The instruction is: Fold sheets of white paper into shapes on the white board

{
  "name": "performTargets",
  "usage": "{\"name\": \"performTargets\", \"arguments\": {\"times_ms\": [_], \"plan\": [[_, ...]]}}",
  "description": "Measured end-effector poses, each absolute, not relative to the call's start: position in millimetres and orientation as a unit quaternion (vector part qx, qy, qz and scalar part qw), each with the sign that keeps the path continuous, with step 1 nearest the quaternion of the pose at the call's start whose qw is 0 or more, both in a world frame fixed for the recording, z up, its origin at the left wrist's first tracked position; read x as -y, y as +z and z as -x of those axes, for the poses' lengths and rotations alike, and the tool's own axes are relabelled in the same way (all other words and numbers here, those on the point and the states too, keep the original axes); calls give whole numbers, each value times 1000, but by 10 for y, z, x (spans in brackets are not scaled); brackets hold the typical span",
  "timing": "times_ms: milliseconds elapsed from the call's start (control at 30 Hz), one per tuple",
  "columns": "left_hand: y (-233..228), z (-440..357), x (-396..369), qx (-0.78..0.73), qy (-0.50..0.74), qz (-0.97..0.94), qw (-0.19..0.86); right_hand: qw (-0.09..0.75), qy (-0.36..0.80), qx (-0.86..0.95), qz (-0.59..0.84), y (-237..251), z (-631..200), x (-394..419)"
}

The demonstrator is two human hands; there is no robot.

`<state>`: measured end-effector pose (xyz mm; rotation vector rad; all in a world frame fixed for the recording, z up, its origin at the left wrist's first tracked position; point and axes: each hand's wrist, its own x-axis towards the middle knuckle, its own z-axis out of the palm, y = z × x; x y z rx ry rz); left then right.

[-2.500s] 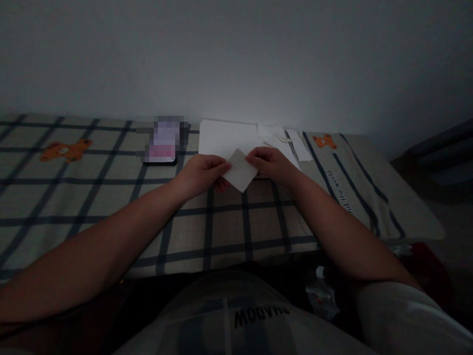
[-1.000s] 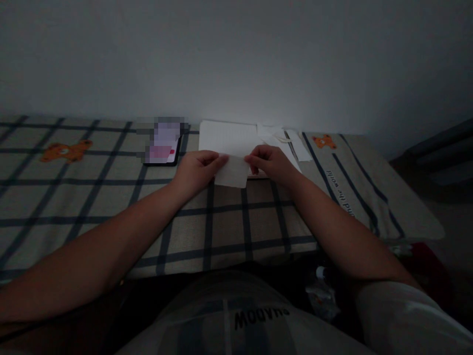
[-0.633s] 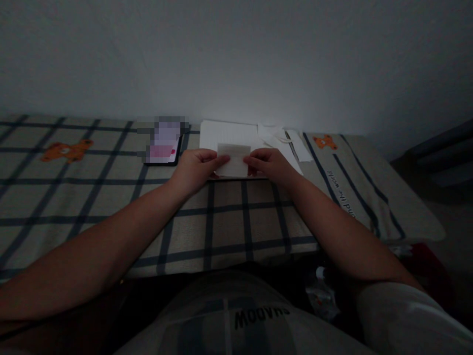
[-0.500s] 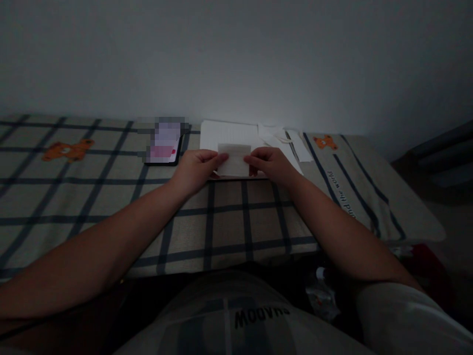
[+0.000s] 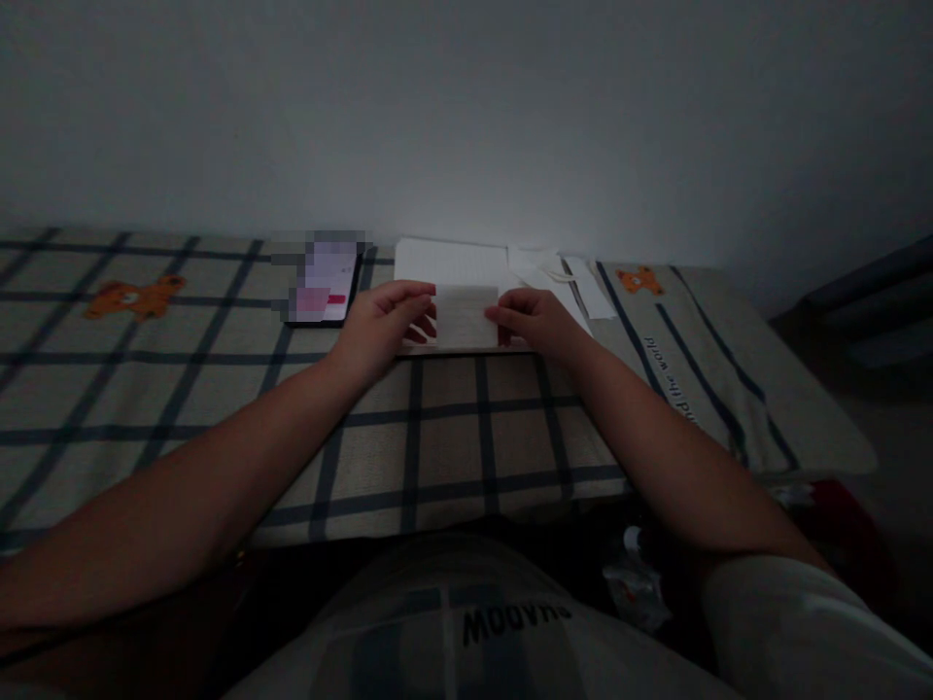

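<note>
A small piece of white paper [image 5: 466, 319] stands up from an open notebook [image 5: 448, 261], its faint lines running across. My right hand [image 5: 535, 318] pinches the paper by its right edge, thumb in front and fingers behind. At the left edge is my left hand [image 5: 386, 319], its thumb off the paper and its fingers apart; whether a fingertip touches the edge I cannot tell. Loose white paper scraps [image 5: 539, 262] lie on the notebook's right side, and a white strip [image 5: 592, 290] rests at its right.
A phone [image 5: 321, 287] with a lit, partly blurred screen lies left of the notebook. The checked tablecloth [image 5: 444, 437] covers the table against a grey wall [image 5: 466, 117]. A clear plastic item [image 5: 636, 583] is below the table's front edge.
My left hand has let go of the paper's left edge and spread its fingers. The paper has shifted slightly right, while my right hand keeps hold of it.
</note>
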<state>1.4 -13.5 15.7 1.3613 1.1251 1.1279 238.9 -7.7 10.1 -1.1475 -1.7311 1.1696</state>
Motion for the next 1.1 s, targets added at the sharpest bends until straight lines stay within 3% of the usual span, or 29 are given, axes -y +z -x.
{"name": "performTargets", "arguments": {"times_ms": [233, 1100], "plan": [[128, 11, 80, -468, 458, -605, 454, 370, 462, 672, 445, 43, -2420, 29], [104, -6, 87, -417, 457, -575, 535, 384, 487, 652, 435, 48, -2382, 63]]}}
